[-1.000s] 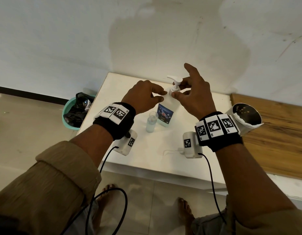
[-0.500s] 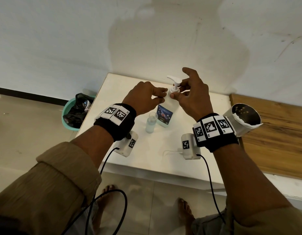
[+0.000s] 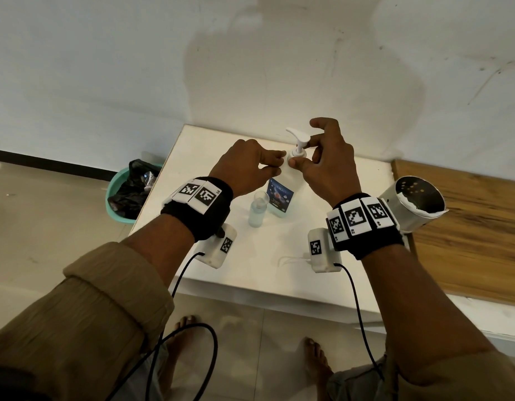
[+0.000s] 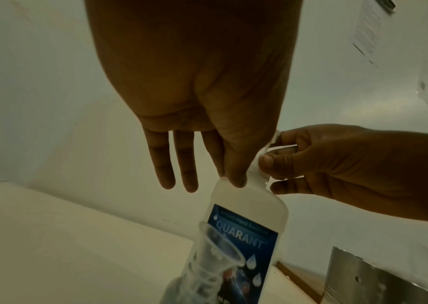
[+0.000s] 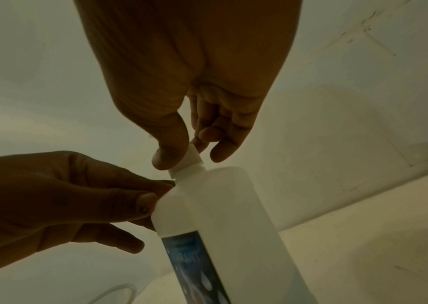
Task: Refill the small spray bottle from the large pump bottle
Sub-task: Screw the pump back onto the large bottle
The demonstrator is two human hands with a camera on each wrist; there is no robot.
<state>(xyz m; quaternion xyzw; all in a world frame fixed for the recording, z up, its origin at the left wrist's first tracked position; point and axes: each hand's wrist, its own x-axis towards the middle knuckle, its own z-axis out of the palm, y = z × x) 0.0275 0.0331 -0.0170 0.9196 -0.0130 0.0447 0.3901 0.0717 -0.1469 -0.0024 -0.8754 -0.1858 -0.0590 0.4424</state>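
Observation:
The large pump bottle (image 3: 280, 195), translucent with a blue label, stands upright on the white table (image 3: 192, 157). Its white pump head (image 3: 297, 135) points left. My right hand (image 3: 301, 155) pinches the pump's collar (image 5: 189, 166) between thumb and fingers. My left hand (image 3: 279, 162) holds the bottle's shoulder (image 4: 223, 189) with thumb and forefinger, its other fingers straight. The small spray bottle (image 3: 257, 212) stands just left of the big one. It carries a clear funnel (image 4: 217, 253) in its neck, and neither hand touches it.
A perforated metal can (image 3: 415, 204) stands at the table's right edge beside a wooden board (image 3: 467, 227). A thin white tube (image 3: 291, 257) lies near the front edge. A green basin (image 3: 117, 209) with a black bag sits on the floor at left. The wall is close behind.
My right hand's fingers have curled in from spread to a pinch on the pump collar, its forefinger lowering. The left hand and both bottles have stayed put.

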